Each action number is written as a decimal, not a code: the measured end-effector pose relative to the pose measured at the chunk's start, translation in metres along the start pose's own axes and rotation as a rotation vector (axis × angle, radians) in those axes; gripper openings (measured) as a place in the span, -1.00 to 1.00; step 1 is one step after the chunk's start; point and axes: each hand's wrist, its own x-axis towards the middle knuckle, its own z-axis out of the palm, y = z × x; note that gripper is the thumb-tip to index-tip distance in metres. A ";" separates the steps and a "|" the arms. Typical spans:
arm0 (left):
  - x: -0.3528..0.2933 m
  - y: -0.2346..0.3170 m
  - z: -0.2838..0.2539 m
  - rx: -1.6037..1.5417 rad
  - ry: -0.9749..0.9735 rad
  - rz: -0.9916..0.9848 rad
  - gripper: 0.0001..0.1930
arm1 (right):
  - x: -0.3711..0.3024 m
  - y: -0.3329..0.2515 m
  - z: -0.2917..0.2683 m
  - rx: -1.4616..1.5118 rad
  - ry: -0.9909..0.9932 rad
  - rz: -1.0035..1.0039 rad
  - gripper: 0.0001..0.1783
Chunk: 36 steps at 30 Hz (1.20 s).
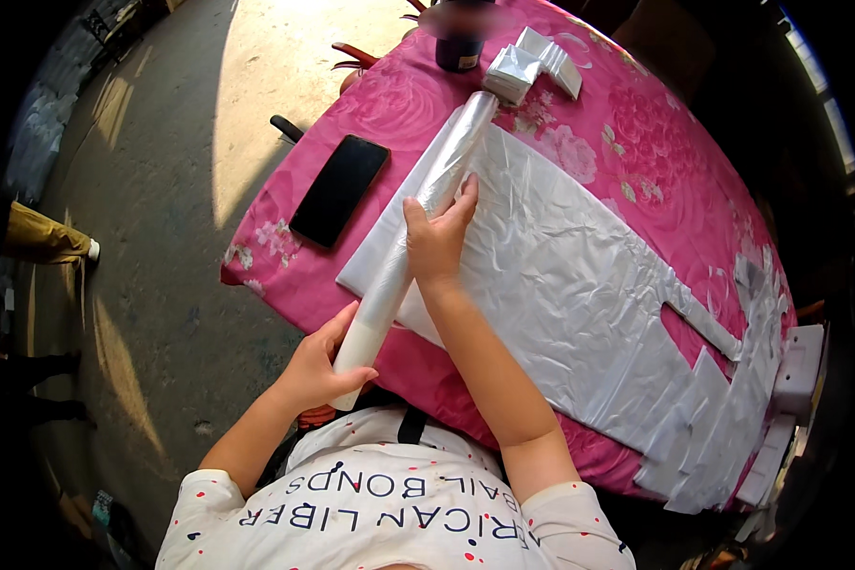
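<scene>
Head view. Table [627, 152] under pink floral cloth, sunlit concrete floor to the left, dark surroundings at the rim. Stack of white plastic bags [560, 285] spread flat across the cloth, handle cut-outs toward the right end, loose bag edges trailing off the far right corner. Roll [418, 228] of the same white plastic along the stack's left edge, running from the near table edge up toward the far end. Left hand [318, 366] closed around the near end of the roll, fingers wrapped under, thumb over. Right hand [437, 237] partly open, laid on the middle of the roll, fingers extended and pressing on top rather than gripping. Black phone [340, 190] face up just left of the roll, apart from it. Folded packets of white bags [532, 62] near the far end of the roll, beside a dark jar [461, 43]. Small white boxes [796, 370] off the right corner.

Progress, as judged: only a narrow strip at the left edge wound up; most of the stack flat and unrolled, so rolling at an early stage.
</scene>
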 end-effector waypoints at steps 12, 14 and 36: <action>0.018 0.046 0.048 -0.264 -0.378 -0.427 -0.39 | 0.006 -0.057 -0.102 0.925 -0.254 0.553 -0.44; 0.019 0.044 0.053 -0.285 -0.418 -0.429 -0.37 | -0.001 -0.052 -0.109 0.969 -0.263 0.562 -0.42; 0.051 0.023 0.083 -0.039 -0.262 -0.331 -0.39 | -0.011 -0.049 -0.129 0.568 -0.051 0.479 -0.41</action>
